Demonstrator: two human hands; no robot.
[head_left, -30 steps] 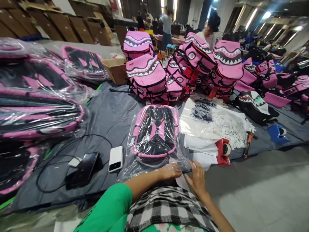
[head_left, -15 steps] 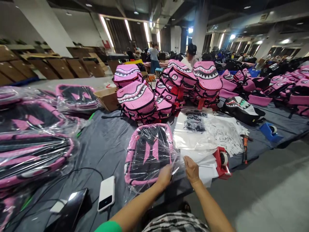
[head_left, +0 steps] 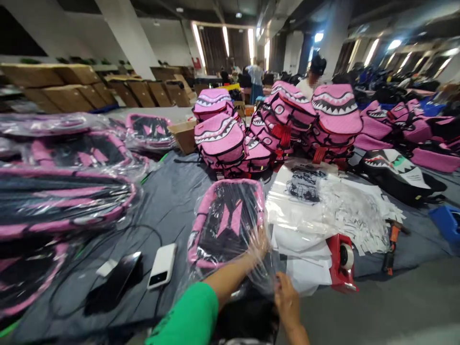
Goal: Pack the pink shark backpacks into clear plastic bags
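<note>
A pink-and-black backpack lies flat on the table inside a clear plastic bag, which bunches at its lower right. My left hand is at the backpack's right edge, fingers stretched out under streaks of plastic that partly blur them. Lower right, my right hand pinches the loose edge of the bag, apart from the backpack. The plastic is pulled taut between both hands. To the right of my right hand stands a red tape dispenser, beside white paper sheets.
Bagged backpacks are stacked at left. A white power bank, a phone and cables lie nearer. Pink shark-mouth backpacks pile up behind. At right are plastic bags, paper slips, a hammer and a blue tape dispenser.
My left hand has moved up along the backpack's right edge, under the plastic. My right hand has come down and nearer me, drawing the bag's edge along. The view has turned left.
</note>
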